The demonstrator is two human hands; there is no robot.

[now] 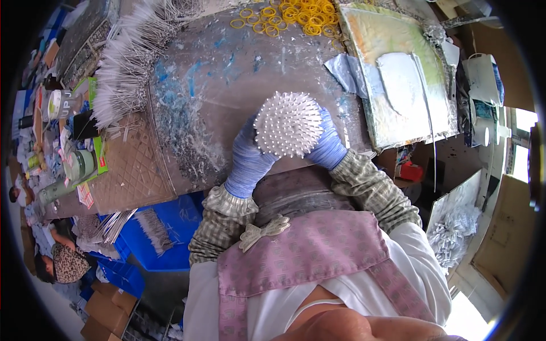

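Both my hands wear blue knit gloves and together grip a thick round bundle of thin white-tipped sticks (288, 125), its tips facing up at me. My left hand (249, 154) wraps the bundle's left side. My right hand (329, 143) holds its right side. The bundle is held just above the near edge of a grey, paint-stained worktable (227, 74).
A heap of loose white-tipped sticks (128, 62) lies at the table's left. Yellow rubber bands (290, 14) are scattered at the far edge. A board with white paste (398, 79) sits to the right. A blue crate (165, 227) stands lower left. Other people (62, 261) are at far left.
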